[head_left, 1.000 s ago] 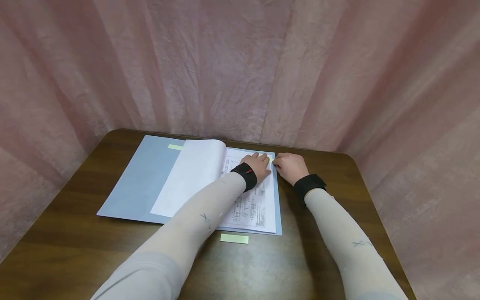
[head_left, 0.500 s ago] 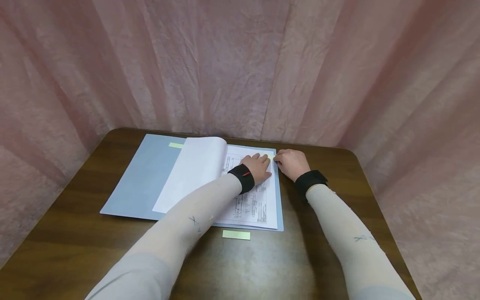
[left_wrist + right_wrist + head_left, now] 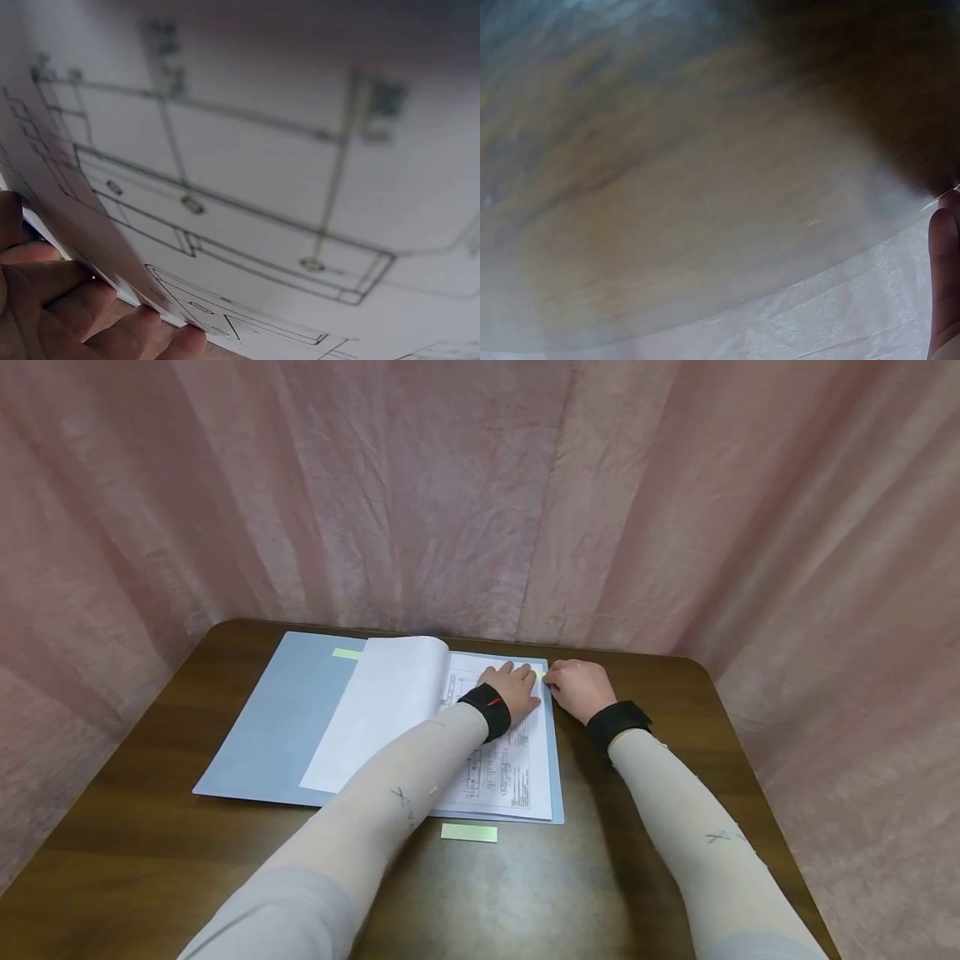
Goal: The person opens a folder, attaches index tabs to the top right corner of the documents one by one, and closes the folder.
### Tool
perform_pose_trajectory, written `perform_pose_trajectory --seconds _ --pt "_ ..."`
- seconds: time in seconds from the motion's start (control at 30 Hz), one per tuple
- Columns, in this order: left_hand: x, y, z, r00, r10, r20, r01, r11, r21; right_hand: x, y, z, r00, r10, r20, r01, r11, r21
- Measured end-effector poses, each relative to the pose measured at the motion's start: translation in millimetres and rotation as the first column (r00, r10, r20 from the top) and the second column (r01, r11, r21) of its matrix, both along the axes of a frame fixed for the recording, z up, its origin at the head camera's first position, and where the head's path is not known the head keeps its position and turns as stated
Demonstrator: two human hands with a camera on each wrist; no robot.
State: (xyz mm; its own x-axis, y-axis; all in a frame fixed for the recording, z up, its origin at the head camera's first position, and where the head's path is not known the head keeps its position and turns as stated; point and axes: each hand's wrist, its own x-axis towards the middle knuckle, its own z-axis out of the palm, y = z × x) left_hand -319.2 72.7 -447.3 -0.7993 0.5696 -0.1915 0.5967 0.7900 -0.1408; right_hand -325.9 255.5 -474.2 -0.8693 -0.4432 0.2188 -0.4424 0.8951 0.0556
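Note:
An open light-blue folder (image 3: pixel 292 718) lies on the table with white pages inside. Spread fingers of my left hand (image 3: pixel 513 691) rest on the printed sheet (image 3: pixel 517 785), which bears line drawings; the left wrist view shows these drawings close up beside the fingers. At the sheet's upper right edge, my right hand (image 3: pixel 581 687) has its fingers curled and pinches a pale yellow-green sticky note (image 3: pixel 541 674), mostly hidden by the fingertips. In the right wrist view only part of the right-hand fingers (image 3: pixel 945 262) shows, at a thin pale edge.
A blank turned page (image 3: pixel 382 710) curves over to the left. Another sticky strip (image 3: pixel 347 653) is on the folder's left cover. A yellow-green sticky-note pad (image 3: pixel 469 832) lies on the brown wooden table (image 3: pixel 510 910) before the folder. A pink curtain (image 3: pixel 465 502) hangs behind.
Both hands stay in nearly the same place at the sheet's upper right. The whole view shifts slightly; the folder and pages look unchanged.

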Motion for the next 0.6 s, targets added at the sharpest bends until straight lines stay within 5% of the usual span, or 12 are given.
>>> perform_pose_trajectory --seconds 0.6 --pt "3.9 7.9 2.8 1.0 -0.007 0.016 0.007 1.0 -0.005 -0.3 7.9 -0.4 0.999 -0.029 0.016 0.029 1.0 -0.006"
